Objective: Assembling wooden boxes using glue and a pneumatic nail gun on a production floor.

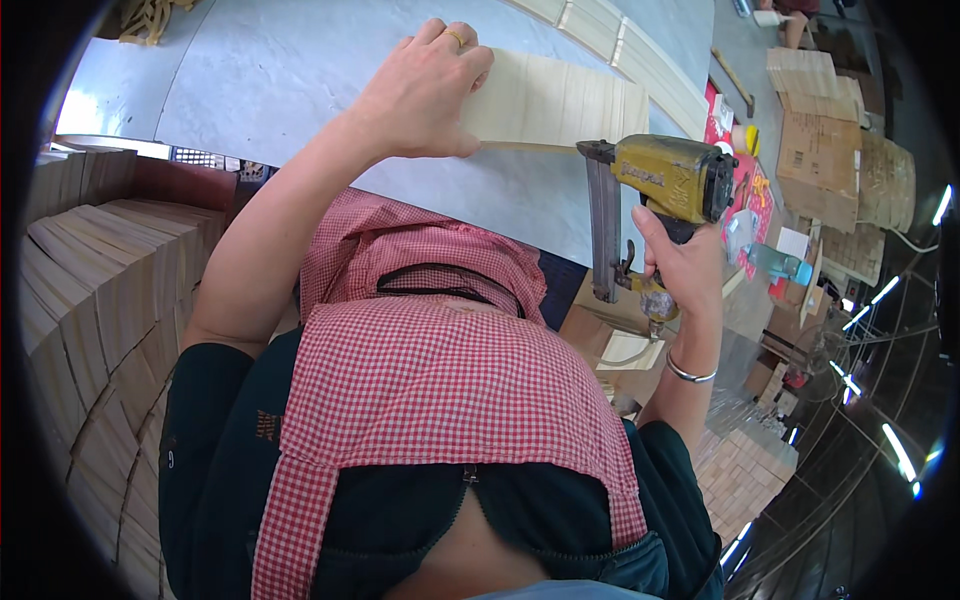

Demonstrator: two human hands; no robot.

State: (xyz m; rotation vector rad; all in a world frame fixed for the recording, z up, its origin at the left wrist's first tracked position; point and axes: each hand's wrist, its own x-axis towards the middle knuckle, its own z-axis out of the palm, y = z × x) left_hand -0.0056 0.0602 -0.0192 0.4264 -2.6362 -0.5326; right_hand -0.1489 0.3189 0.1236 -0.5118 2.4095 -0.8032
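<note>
My left hand (428, 92) grips the left end of a pale wooden board (555, 102), its fingers curled over the far side and its thumb along the near edge. The board lies on the grey-white tabletop (270, 75). In my right hand (690, 268) is a yellow and black nail gun (662, 172), held by its handle. The tool's nose meets or nearly meets the board's near edge toward the right end; whether they touch, I cannot tell. Its long grey magazine points down toward me.
More pale wooden strips (640, 65) lie along the table's far side. Large stacks of wooden pieces (90, 260) rise at the left. To the right are a yellow tape roll (745, 140), a clear bottle (780, 263) and cardboard boxes (815, 165). A dark-handled hammer (733, 82) lies farther off.
</note>
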